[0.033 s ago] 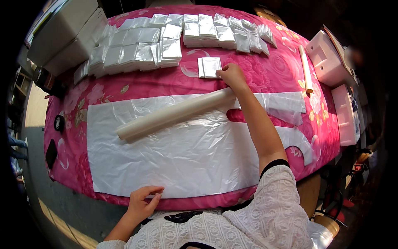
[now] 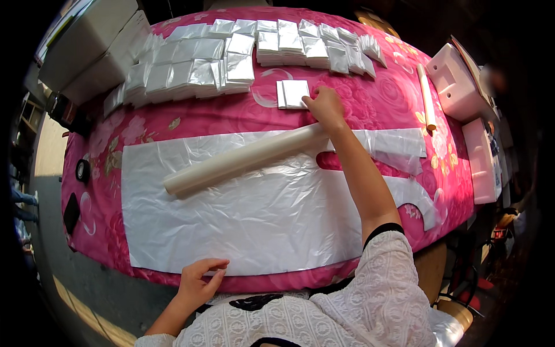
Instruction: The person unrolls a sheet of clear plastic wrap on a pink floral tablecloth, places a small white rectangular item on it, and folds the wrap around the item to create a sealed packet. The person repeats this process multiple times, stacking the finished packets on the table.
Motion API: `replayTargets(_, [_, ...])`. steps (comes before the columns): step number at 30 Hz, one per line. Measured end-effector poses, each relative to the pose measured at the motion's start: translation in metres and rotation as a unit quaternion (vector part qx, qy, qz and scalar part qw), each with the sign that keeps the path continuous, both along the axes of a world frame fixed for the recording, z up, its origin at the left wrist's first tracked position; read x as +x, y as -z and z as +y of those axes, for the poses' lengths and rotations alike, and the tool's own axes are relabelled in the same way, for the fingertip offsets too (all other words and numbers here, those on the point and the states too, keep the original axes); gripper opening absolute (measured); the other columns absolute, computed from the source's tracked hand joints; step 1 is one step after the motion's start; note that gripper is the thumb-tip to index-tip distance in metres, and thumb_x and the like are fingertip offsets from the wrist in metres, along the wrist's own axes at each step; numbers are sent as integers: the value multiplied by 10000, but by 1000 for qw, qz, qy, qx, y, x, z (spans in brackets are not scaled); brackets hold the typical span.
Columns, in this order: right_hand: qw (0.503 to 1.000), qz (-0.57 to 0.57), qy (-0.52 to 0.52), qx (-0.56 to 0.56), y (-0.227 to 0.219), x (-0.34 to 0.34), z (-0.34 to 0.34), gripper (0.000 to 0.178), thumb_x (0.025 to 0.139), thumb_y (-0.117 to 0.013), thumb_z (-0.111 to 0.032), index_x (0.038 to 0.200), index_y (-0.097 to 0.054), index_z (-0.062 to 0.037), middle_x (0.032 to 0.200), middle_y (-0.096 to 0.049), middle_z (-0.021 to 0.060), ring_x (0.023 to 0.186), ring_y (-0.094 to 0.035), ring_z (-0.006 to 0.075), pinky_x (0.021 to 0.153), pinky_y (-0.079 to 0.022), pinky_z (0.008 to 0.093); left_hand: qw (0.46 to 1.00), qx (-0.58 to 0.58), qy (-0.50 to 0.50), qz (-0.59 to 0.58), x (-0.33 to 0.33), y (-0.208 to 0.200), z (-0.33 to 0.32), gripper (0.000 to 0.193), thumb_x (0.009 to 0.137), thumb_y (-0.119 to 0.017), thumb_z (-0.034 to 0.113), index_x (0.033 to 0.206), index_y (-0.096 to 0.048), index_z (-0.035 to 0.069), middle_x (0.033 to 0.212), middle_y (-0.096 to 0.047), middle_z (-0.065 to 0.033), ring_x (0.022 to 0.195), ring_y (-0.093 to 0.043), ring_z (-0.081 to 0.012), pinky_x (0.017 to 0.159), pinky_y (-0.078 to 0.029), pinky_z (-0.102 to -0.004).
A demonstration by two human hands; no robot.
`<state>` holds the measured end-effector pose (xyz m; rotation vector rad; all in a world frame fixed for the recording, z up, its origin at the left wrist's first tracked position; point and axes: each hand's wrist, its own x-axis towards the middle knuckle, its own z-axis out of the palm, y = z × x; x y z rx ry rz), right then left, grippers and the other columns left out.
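My right hand (image 2: 327, 108) reaches across to a small pile of folded white plastic packets (image 2: 295, 94), its thumb and finger closed at the lower right corner of the top one. Below that forearm lies a thin white plastic sheet (image 2: 243, 231), spread flat, with strap-like strips and cut-out openings at its right end. A long pale roller or tube (image 2: 243, 160) rests slantwise on the sheet; its right end meets my right wrist. My left hand (image 2: 199, 281) hovers at or rests by the sheet's near edge, fingers apart and holding nothing.
Rows of stacked folded packets (image 2: 173, 61) line the far side of the pink flowered tablecloth (image 2: 370, 98). White boxes (image 2: 87, 46) stand far left, foam boxes (image 2: 457, 81) at right beside a thin tube (image 2: 426, 95). A tape roll (image 2: 82, 170) and black flat object (image 2: 71, 213) lie left.
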<state>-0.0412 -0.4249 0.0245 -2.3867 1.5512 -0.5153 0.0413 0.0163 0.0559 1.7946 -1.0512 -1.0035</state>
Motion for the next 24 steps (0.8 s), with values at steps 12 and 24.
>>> replayTargets(12, [934,40,-355,27,-23,-95,163,509,718,-708,-240,1167,-546,-65,907,-569,116,873,-552,284,734,-466,383,991,-82,65,-88,-15,-11,-2,256,761,-635,27,1018,-628,28,933,-662,-119,846,-647,-240,763,-500,-298])
replayTargets(24, [939,-176,-278,100,2,-170,288,343,845,-588,-248,1100,-595,-19,1010,-568,167,916,-540,295,815,-433,372,914,-153,206,-313,-68,44,-72,1027,724,-706,408,1425,-60,24,1467,-10,-269,1346,-118,-431,1080,-182,-467])
